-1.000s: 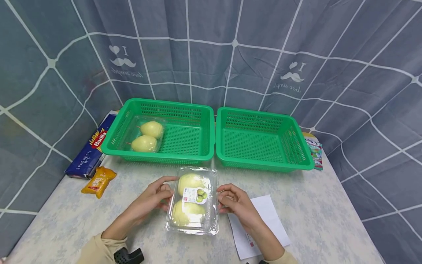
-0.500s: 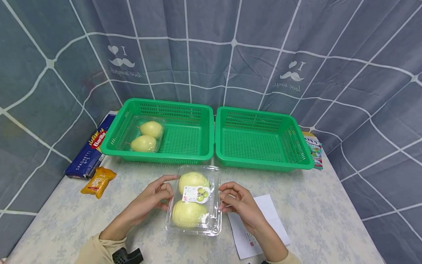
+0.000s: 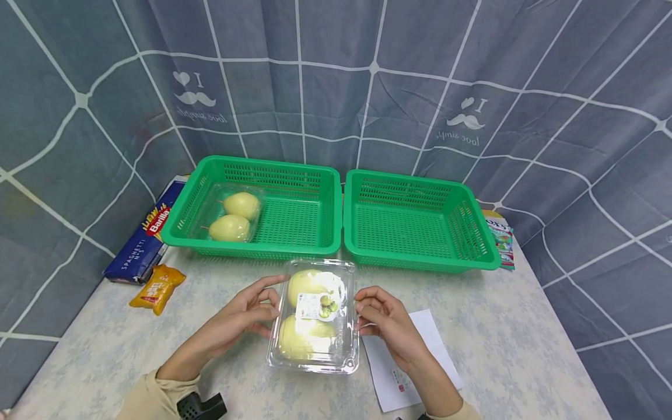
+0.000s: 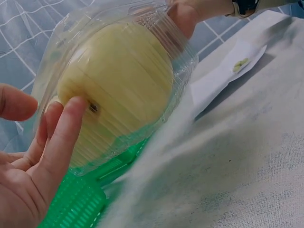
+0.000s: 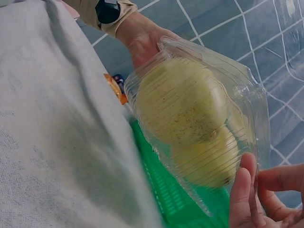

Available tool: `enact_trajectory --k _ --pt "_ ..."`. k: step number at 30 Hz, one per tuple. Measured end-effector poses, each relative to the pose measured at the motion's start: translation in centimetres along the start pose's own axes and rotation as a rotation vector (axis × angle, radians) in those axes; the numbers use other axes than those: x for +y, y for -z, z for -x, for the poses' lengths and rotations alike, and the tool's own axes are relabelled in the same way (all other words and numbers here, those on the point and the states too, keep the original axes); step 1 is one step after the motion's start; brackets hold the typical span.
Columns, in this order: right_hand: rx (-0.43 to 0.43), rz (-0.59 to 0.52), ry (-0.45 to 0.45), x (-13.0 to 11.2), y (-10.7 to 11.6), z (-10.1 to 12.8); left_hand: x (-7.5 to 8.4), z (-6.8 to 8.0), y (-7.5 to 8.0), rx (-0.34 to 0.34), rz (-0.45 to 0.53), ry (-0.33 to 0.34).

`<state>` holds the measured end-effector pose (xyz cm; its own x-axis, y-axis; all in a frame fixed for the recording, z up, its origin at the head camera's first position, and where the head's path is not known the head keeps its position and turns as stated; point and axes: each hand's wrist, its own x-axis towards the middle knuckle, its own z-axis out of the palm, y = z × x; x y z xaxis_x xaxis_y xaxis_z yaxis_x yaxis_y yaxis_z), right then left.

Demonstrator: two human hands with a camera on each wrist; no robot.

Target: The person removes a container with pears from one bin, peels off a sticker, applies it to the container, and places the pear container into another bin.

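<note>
Pears, two of them, sit sealed in a clear plastic clamshell that the person holds between both hands just above the pale, mottled counter, in front of the gap between the two green baskets. The left hand grips the pack's left edge, thumb near the top and fingers curled along the side; in the left wrist view the fingertips press flat against the ribbed plastic over one pear. The right hand pinches the opposite edge with bent fingers, and in the right wrist view its fingertips touch the pack's rim. A small white label printed with green fruit lies across the lid.

Behind the pack, the left basket holds a second clamshell of pears in its left half. The right basket stands touching it, side by side. A white sheet of paper lies on the counter under the right wrist. Off to the left lie a blue spaghetti box and, just in front of it, a small orange packet. A colourful packet peeks out beyond the right basket's far corner. A grey-blue curtain with a white grid hangs all round.
</note>
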<state>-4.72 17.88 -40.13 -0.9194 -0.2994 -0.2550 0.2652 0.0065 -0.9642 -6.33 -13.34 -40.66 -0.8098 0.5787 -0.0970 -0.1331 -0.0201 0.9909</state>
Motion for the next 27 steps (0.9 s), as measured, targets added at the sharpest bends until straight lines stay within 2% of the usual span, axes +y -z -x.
enact_trajectory --k 12,27 --pt "0.009 -0.017 0.022 -0.15 -0.08 0.07 0.01 0.18 -0.04 -0.056 0.157 -0.065" --pt "0.041 -0.064 0.021 -0.46 -0.48 0.34 0.36 0.05 -0.06 -0.084 0.24 -0.056"
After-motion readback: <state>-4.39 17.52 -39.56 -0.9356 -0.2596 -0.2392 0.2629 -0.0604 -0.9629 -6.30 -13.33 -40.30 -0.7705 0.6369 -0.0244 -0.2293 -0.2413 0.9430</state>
